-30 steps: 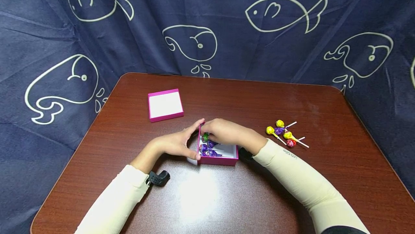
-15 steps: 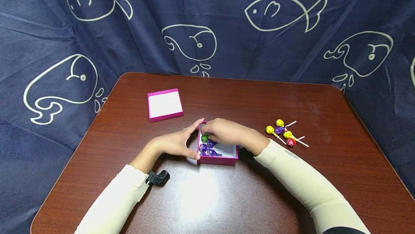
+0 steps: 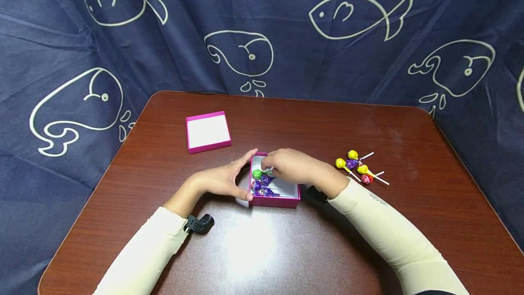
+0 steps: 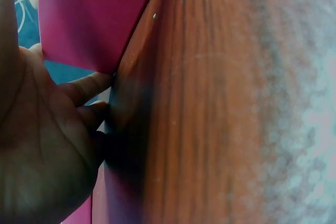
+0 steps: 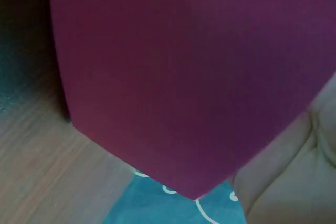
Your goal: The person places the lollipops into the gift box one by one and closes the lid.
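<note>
A pink open box [image 3: 275, 202] with a white inside sits mid-table. In its left part lie a green lollipop [image 3: 257, 174] and several purple lollipops [image 3: 266, 180]. My left hand [image 3: 221, 180] spans the box's left side, thumb at the near corner and index finger at the far one. In the left wrist view, its extended fingers [image 4: 86, 88] lie by the pink wall. My right hand [image 3: 288, 165] reaches into the box from the right, fingers pointing down just right of the green lollipop; its thumb is hidden. The right wrist view is mostly filled by the box wall [image 5: 184, 77].
A pink lid [image 3: 209, 132] with a white inside lies behind and left of the box. To the right, several yellow, purple and red lollipops [image 3: 353, 164] lie in a loose pile on the brown table [image 3: 311, 117]. A blue curtain [image 3: 286, 58] hangs behind.
My right hand has drawn slightly right, away from the green lollipop, which now shows fully at its head. My left hand and the box have stayed in place.
</note>
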Available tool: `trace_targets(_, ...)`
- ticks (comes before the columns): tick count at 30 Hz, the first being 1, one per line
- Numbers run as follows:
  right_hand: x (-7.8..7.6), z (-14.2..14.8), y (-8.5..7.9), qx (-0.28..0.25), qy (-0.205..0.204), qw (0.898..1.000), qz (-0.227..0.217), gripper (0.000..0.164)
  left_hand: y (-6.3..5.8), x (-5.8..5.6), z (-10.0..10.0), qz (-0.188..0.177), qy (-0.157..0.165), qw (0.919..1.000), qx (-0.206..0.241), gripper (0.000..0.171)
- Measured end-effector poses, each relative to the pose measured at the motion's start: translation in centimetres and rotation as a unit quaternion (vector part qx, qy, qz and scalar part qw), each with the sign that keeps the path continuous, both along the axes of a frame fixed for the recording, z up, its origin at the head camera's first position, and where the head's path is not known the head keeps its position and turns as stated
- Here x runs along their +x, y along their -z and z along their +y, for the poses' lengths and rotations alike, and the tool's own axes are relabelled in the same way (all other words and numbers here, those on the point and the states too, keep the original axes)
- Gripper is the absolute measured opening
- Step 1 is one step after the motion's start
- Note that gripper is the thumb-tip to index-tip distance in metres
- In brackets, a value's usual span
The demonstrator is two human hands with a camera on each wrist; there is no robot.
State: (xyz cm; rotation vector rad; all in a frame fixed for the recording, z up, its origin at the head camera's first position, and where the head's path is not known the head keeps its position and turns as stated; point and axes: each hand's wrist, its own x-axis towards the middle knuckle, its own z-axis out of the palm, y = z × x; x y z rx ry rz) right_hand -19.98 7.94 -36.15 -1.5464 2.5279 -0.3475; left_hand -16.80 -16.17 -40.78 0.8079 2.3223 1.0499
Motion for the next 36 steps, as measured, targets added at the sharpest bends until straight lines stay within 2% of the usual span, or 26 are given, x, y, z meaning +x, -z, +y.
trace_targets(5,-0.1,0.0,0.6,-0.007,-0.017,1.0,-0.021,0.016,0.0,0.0,0.0,0.0,-0.001,1.0,-0.004,0.122)
trace_targets(11,-0.2,-0.3,1.1,0.012,-0.018,1.0,-0.017,0.014,-0.1,0.0,0.0,-0.001,0.0,1.0,-0.002,0.122)
trace_targets(21,-0.1,-0.6,0.6,0.014,-0.013,0.999,-0.039,0.018,0.0,0.0,0.0,0.001,0.003,1.0,0.003,0.122)
trace_targets(28,0.1,-0.2,0.3,0.008,-0.004,1.0,-0.023,0.013,0.0,0.0,-0.1,0.0,-0.002,1.0,-0.003,0.123)
trace_targets(36,0.4,-0.1,0.3,0.038,0.017,0.999,-0.021,0.009,0.0,0.0,0.0,-0.001,0.0,1.0,0.0,0.122)
